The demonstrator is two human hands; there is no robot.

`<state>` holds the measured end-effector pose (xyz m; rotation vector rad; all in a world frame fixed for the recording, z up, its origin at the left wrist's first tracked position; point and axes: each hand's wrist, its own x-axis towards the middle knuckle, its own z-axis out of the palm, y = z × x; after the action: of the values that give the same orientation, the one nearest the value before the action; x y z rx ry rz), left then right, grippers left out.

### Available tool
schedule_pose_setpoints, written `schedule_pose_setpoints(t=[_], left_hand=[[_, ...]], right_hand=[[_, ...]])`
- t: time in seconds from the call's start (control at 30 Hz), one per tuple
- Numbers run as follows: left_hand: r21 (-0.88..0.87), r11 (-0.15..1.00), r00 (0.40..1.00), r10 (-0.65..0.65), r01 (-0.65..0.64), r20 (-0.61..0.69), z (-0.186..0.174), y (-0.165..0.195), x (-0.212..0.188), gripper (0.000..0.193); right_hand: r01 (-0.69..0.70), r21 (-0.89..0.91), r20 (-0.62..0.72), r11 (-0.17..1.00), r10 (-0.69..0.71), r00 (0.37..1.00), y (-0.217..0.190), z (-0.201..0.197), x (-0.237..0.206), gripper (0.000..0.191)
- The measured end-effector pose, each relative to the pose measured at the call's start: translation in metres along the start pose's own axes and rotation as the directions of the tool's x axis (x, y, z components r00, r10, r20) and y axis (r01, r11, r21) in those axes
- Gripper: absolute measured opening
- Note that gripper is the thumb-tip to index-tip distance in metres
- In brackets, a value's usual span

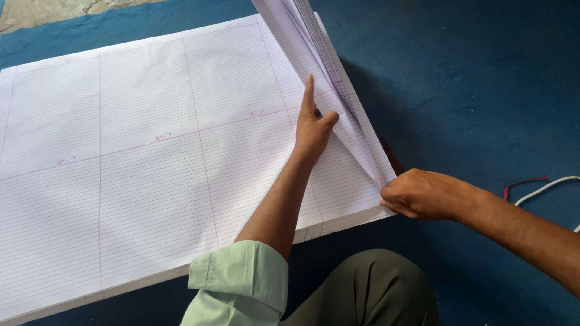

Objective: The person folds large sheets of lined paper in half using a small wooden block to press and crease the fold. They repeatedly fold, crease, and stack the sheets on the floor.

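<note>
Lifting a thin batch of ruled sheets [314, 54] off the big paper stack [139, 151] on the blue floor [471, 78]: right hand [423, 193] pinches the stack's near-right corner, left hand [313, 124] is flat, fingers spread, beside the fold (limp, light, creases easily; grip edges).

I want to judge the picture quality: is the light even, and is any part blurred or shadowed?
Head view: soft, even daylight, no glare on the large stack of white ruled paper sheets; the lifted bundle of sheets is slightly blurred and throws a dim shadow on the blue floor covering; left hand and right hand look sharp.
</note>
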<state>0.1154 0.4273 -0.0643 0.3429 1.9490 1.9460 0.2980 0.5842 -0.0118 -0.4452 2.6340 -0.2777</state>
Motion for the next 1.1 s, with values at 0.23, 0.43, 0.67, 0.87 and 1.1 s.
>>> schedule_pose_setpoints(t=[0.23,0.43,0.67,0.87,1.1], left_hand=[[-0.102,0.989,0.993,0.111,-0.107,0.033,0.003,-0.027,0.015,0.053],[-0.031,0.997,0.998,0.069,-0.069,0.003,0.007,-0.031,0.018,0.078],[-0.08,0.994,0.997,0.076,-0.074,0.018,0.006,-0.027,0.016,0.08],[-0.105,0.992,0.997,0.071,-0.068,0.024,0.006,-0.028,0.016,0.078],[-0.104,0.992,0.997,0.069,-0.065,0.035,0.005,-0.026,0.014,0.075]], right_hand=[[0.031,0.005,-0.024,0.999,-0.031,0.999,-0.001,0.0,0.0,0.03],[0.007,-0.031,0.004,0.999,-0.007,1.0,0.0,0.001,0.0,0.027],[-0.004,-0.016,0.004,1.0,0.004,1.0,0.0,0.0,-0.001,0.028],[-0.016,-0.023,0.03,1.0,0.017,0.999,0.001,0.001,0.0,0.028],[-0.011,-0.009,0.019,1.0,0.011,1.0,0.001,0.001,0.0,0.028]])
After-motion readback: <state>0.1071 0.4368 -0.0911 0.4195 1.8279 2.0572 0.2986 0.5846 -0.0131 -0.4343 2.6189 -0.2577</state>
